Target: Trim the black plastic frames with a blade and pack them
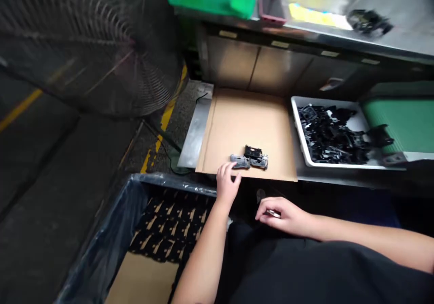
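Note:
On a tan cardboard sheet lies a black and metal assembly, with a grey metal part at its near left end. My left hand reaches over the sheet's front edge, its fingertips against that grey part. I cannot tell whether it grips the part. My right hand hovers lower, over my dark clothing, with a small silver metal piece pinched in its fingers. Most of that piece is hidden by the fingers.
A white tray heaped with black parts stands right of the sheet. A bin lined with black plastic holds black cut-out layers at lower left. A caged fan stands at upper left, and a steel bench edge runs behind.

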Demonstrator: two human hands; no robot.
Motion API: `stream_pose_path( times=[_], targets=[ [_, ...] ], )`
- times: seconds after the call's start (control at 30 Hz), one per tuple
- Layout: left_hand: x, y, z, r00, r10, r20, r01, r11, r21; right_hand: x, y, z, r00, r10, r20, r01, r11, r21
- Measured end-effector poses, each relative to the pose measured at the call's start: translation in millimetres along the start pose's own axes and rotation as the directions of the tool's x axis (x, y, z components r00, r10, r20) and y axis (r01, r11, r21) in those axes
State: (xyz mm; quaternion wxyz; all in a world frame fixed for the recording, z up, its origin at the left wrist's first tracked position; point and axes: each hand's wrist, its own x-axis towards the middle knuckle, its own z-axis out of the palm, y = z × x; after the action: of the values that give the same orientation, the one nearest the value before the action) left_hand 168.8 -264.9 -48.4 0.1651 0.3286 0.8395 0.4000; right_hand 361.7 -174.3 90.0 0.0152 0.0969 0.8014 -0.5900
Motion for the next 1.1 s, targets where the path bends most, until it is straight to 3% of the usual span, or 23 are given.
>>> stream_pose_path(
  times=[0.07,0.13,0.3,0.4,0.5,0.63,0.73,0.83,0.93,1.1],
  targets=[
    [43.4,40.5,25.8,0.995,0.035,0.089,-0.043,0.995,0.092,-12.2,0.1,-29.6,0.998,0.007,-0.056,-0.006,1.0,0.016],
    [73.0,65.3,46.0,0.992,-0.01,0.129,-0.015,0.98,0.198,-25.1,2.0,-59.4,0.994,0.022,-0.103,-0.019,0.999,0.034],
    [98.2,88.1,68.9,0.976,-0.18,0.123,0.118,0.91,0.396,-53.2,17.7,-130.2,0.975,0.057,-0.213,-0.037,0.995,0.096],
    [98.4,99.6,69.7,0.975,-0.203,0.087,0.145,0.887,0.439,-63.7,31.9,-166.0,0.958,0.062,-0.279,-0.029,0.992,0.123],
    [96.8,121.1,65.4,0.986,-0.145,0.084,0.1,0.911,0.4,-68.2,44.7,-195.0,0.941,0.045,-0.335,-0.001,0.991,0.13],
    [85.0,171.6,55.7,0.991,0.052,0.12,-0.08,0.968,0.239,-64.9,55.1,-227.0,0.916,-0.017,-0.4,0.063,0.993,0.101],
    [65.6,220.5,48.4,0.963,0.221,0.154,-0.238,0.966,0.1,-58.7,56.3,-246.9,0.896,-0.067,-0.438,0.111,0.991,0.076],
    [45.4,266.7,41.2,0.913,0.352,0.207,-0.356,0.934,-0.017,-55.2,50.1,-260.7,0.897,-0.128,-0.423,0.171,0.983,0.066],
    [32.5,299.8,34.3,0.864,0.451,0.224,-0.437,0.893,-0.111,-58.5,37.8,-268.0,0.891,-0.189,-0.414,0.235,0.97,0.062],
    [26.7,320.8,32.2,0.866,0.479,0.143,-0.452,0.873,-0.181,-70.9,17.2,-274.2,0.844,-0.297,-0.446,0.376,0.921,0.1]
  ],
)
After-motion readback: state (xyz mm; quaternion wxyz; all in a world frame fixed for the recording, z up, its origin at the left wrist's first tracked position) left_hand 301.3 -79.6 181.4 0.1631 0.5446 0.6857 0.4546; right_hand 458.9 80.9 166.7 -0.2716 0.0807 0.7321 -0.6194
